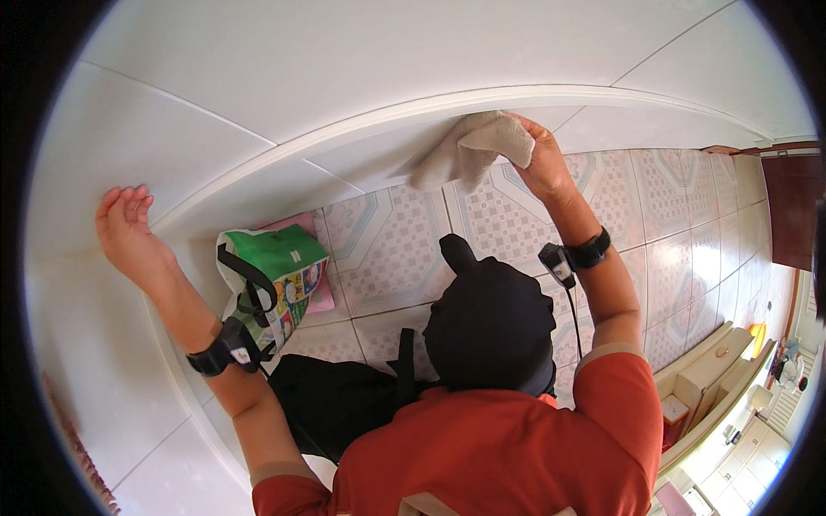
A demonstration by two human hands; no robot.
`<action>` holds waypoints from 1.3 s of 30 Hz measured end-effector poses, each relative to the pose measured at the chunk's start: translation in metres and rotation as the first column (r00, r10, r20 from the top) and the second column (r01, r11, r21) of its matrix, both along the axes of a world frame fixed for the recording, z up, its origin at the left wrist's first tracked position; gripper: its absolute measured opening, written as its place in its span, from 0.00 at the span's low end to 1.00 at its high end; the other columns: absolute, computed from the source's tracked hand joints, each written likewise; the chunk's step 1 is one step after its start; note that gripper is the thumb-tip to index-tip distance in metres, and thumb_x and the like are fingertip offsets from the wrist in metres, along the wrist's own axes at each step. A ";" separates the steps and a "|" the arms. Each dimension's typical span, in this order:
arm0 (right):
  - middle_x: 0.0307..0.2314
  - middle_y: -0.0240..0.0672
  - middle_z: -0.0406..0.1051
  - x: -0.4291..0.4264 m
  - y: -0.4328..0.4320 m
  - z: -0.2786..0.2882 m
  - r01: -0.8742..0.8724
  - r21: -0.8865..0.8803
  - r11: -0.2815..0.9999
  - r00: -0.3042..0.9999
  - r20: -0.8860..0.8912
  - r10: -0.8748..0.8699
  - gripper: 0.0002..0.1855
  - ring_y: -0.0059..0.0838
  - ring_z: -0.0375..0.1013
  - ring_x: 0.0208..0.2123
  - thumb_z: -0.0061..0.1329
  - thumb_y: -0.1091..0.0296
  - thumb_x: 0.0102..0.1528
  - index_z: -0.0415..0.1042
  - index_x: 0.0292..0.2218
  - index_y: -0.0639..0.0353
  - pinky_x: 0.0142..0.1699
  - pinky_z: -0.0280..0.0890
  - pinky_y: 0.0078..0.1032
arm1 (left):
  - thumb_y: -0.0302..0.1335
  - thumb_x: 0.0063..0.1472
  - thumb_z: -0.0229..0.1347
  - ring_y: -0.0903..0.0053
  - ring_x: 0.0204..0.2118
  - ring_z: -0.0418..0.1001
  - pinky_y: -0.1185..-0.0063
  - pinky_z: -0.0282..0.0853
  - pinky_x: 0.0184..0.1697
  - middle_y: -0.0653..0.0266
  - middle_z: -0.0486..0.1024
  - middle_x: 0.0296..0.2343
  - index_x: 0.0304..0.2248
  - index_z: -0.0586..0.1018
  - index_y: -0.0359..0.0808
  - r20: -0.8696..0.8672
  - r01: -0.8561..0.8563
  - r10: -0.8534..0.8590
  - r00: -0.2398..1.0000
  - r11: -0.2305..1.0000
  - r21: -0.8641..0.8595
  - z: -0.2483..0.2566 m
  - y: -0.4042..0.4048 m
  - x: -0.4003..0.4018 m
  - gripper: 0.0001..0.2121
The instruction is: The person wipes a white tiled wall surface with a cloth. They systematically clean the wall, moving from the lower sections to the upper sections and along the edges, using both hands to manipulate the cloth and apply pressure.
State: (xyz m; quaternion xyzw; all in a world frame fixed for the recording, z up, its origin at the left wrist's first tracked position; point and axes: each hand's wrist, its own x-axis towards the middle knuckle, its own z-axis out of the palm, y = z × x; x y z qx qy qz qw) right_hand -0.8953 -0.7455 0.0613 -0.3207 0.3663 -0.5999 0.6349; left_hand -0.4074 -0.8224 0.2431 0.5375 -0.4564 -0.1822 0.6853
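My right hand (547,166) grips a folded beige cloth (477,143) by its right side. Its upper edge meets the underside of a white ledge (413,111) that runs along the tiled wall (413,51); the fingertips are partly hidden behind the fabric. Far to the left, my left hand (131,232) is empty, with loosely curled fingers, in front of the white tiles near the corner. I cannot tell whether it touches them. Both forearms wear black straps with small devices (558,263).
A green and white printed bag (274,251) with black handles stands by the corner, over something pink (326,298). My black-clad legs (490,322) are bent above the patterned floor tiles (393,251). A cable (574,322) hangs from the right device. Cream furniture (703,367) stands lower right.
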 end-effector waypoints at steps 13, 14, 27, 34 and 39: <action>0.39 0.34 0.77 0.113 -0.045 0.012 -0.463 -0.041 0.885 0.855 -0.283 0.434 0.17 0.21 0.75 0.39 0.49 0.75 0.58 0.74 0.49 0.62 0.47 0.70 0.22 | 0.22 0.61 0.48 0.71 0.35 0.75 0.75 0.70 0.41 0.57 0.75 0.34 0.41 0.73 0.27 -0.023 0.063 -0.063 0.998 0.998 0.022 0.023 0.023 -0.024 0.10; 0.41 0.34 0.76 0.124 -0.048 0.007 -0.491 -0.034 0.870 0.834 -0.306 0.459 0.18 0.21 0.74 0.41 0.49 0.75 0.58 0.73 0.50 0.62 0.49 0.69 0.22 | 0.22 0.61 0.48 0.71 0.36 0.75 0.75 0.69 0.41 0.56 0.75 0.34 0.40 0.73 0.26 -0.020 0.064 -0.063 0.998 0.998 0.019 0.024 0.024 -0.022 0.10; 0.48 0.45 0.71 0.195 -0.036 0.023 -0.520 -0.197 0.831 0.569 -0.806 0.165 0.29 0.35 0.72 0.50 0.49 0.73 0.58 0.59 0.60 0.60 0.56 0.63 0.25 | 0.22 0.61 0.49 0.70 0.35 0.76 0.75 0.70 0.41 0.54 0.76 0.34 0.41 0.75 0.24 0.004 0.037 -0.037 0.999 0.999 -0.021 0.029 0.040 0.008 0.11; 0.50 0.54 0.66 0.214 -0.030 0.033 -0.507 -0.446 0.737 0.528 -0.837 -0.144 0.35 0.55 0.67 0.50 0.49 0.78 0.53 0.55 0.61 0.62 0.54 0.64 0.34 | 0.23 0.61 0.49 0.68 0.36 0.76 0.74 0.70 0.42 0.53 0.76 0.35 0.41 0.75 0.22 -0.083 0.070 -0.074 0.994 0.996 -0.049 0.022 0.028 0.020 0.12; 0.55 0.53 0.61 0.213 -0.022 -0.010 -0.521 -0.258 0.814 0.433 -0.902 -0.009 0.37 0.50 0.63 0.56 0.51 0.78 0.54 0.53 0.63 0.57 0.60 0.59 0.31 | 0.23 0.60 0.49 0.66 0.37 0.76 0.74 0.70 0.43 0.52 0.76 0.35 0.41 0.75 0.22 -0.149 0.162 -0.179 0.973 0.980 -0.118 0.019 0.016 0.019 0.13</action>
